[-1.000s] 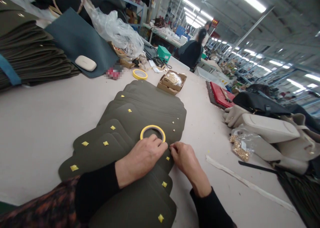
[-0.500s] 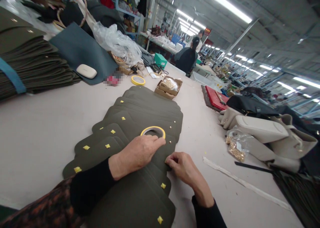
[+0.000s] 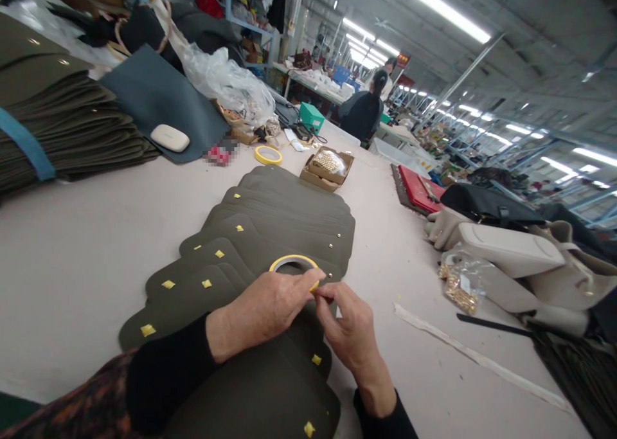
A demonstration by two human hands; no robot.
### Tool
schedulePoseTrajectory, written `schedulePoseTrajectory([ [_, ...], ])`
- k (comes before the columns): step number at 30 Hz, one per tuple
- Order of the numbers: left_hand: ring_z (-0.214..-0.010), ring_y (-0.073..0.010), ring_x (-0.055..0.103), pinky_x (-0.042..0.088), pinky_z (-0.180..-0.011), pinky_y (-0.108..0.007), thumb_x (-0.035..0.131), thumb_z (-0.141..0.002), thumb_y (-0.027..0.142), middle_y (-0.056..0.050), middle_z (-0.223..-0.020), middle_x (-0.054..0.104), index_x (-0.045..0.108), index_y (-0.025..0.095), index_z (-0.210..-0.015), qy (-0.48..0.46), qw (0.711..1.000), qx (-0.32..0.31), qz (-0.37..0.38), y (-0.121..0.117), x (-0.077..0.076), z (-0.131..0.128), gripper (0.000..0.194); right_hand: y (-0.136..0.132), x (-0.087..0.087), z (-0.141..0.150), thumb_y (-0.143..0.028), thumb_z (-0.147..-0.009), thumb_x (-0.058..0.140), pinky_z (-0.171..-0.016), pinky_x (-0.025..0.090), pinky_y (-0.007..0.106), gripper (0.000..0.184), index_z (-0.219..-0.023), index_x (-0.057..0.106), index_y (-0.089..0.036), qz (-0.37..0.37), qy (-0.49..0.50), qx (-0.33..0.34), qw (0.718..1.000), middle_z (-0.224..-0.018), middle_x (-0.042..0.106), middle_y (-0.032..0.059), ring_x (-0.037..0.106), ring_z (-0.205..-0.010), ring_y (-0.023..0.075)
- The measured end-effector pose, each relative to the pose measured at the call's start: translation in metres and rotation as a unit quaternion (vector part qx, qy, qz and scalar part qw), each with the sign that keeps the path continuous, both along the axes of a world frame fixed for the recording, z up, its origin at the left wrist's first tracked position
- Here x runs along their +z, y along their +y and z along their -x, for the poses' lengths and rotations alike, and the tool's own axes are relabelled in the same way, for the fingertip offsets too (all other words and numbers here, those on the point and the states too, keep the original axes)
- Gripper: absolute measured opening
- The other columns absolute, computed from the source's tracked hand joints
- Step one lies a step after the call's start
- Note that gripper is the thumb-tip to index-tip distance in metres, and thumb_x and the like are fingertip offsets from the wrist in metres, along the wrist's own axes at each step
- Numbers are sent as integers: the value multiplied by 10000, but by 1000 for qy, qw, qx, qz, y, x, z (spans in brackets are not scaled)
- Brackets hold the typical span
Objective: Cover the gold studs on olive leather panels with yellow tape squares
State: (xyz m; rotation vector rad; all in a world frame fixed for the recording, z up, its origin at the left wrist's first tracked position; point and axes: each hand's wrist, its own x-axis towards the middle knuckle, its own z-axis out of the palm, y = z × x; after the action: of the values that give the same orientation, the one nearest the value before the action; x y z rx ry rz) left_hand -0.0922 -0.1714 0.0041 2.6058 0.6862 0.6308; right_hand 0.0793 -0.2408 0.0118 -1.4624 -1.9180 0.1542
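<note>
A fanned row of dark olive leather flaps (image 3: pixel 270 233) lies on the pale table, each with small yellow tape squares near its corners. A yellow tape roll (image 3: pixel 289 262) rests on the flaps. My left hand (image 3: pixel 263 307) is closed over the roll's near edge. My right hand (image 3: pixel 344 323) meets it at the roll's right side, fingers pinched at the tape's edge. What the pinch holds is too small to make out.
A second yellow tape roll (image 3: pixel 268 155) and a cardboard box of gold hardware (image 3: pixel 328 164) lie beyond the flaps. A stack of olive pieces (image 3: pixel 58 124) sits far left. Beige bags (image 3: pixel 511 249), a hardware bag (image 3: pixel 457 285) and a red case (image 3: pixel 417 191) lie right. A person stands far back.
My right hand has lifted from the flap's edge up to the tape roll, meeting my left hand there. My left hand stays on the roll.
</note>
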Motion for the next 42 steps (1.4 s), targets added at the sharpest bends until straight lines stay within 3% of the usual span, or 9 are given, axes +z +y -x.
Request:
schedulePoseTrajectory([
  [5, -727, -150, 611, 459, -638, -247, 412, -928, 118, 9, -810, 615, 519, 198, -914, 18, 1000, 7, -4, 1, 2, -4, 135, -2, -4, 2, -118, -838, 483, -587, 450, 241, 178, -782, 638, -185, -66, -48, -39, 996, -640, 626, 15, 577, -585, 128],
  [9, -667, -162, 567, 414, -572, -257, 402, -922, 122, 2, -744, 574, 528, 199, -865, 3, 997, 20, -69, 1, 3, -10, 159, -2, -2, 6, -181, -804, 540, -542, 462, 228, 132, -750, 660, -181, 19, 101, -112, 988, -612, 634, 1, 573, -530, 118],
  [13, -651, -162, 545, 406, -553, -263, 362, -948, 159, -5, -738, 560, 521, 198, -847, -47, 993, 18, -108, -7, -1, -16, 192, 6, -10, -4, -295, -773, 601, -469, 462, 222, 146, -701, 637, -173, 150, 316, -157, 924, -533, 604, -22, 559, -467, 118],
  [18, -661, -171, 530, 435, -573, -277, 407, -929, 118, -12, -767, 569, 508, 192, -849, 16, 994, 29, -103, -15, -9, -22, 148, 19, -32, -34, -407, -706, 693, -464, 492, 238, 263, -715, 651, -148, 207, 385, -207, 875, -553, 610, -11, 560, -464, 117],
  [22, -736, -205, 541, 468, -604, -305, 478, -908, 123, -33, -828, 584, 504, 187, -852, 111, 989, 35, -92, -12, -15, -24, 89, 24, -34, -41, -446, -767, 644, -499, 500, 239, 311, -798, 681, -139, 211, 326, -179, 904, -600, 624, 5, 570, -510, 122],
  [29, -765, -204, 521, 480, -645, -324, 459, -921, 128, -44, -856, 559, 504, 181, -869, 117, 989, 23, -82, -10, -21, -23, 86, 35, -27, -34, -328, -821, 533, -630, 489, 277, 209, -753, 670, -186, 163, 81, -186, 966, -700, 700, 33, 635, -630, 168],
  [32, -765, -204, 513, 476, -647, -324, 471, -912, 121, -39, -861, 549, 501, 185, -866, 114, 990, 24, -79, -10, -22, -22, 84, 38, -27, -34, -284, -841, 502, -654, 473, 278, 187, -785, 656, -192, 149, 24, -178, 972, -744, 713, 35, 662, -678, 178],
  [36, -778, -214, 502, 468, -645, -334, 471, -909, 118, -38, -884, 548, 500, 191, -876, 109, 991, 28, -70, -9, -23, -21, 85, 34, -26, -39, -303, -870, 522, -615, 463, 277, 255, -1069, 598, -163, 130, -23, -187, 974, -686, 683, 11, 647, -618, 180],
  [42, -797, -221, 493, 428, -706, -367, 453, -905, 110, -55, -854, 546, 525, 189, -857, 88, 992, 33, -83, -7, -22, -22, 116, 22, -26, -47, -249, -940, 436, -693, 481, 272, 214, -884, 633, -187, 34, -122, -103, 987, -793, 675, 55, 637, -725, 165],
])
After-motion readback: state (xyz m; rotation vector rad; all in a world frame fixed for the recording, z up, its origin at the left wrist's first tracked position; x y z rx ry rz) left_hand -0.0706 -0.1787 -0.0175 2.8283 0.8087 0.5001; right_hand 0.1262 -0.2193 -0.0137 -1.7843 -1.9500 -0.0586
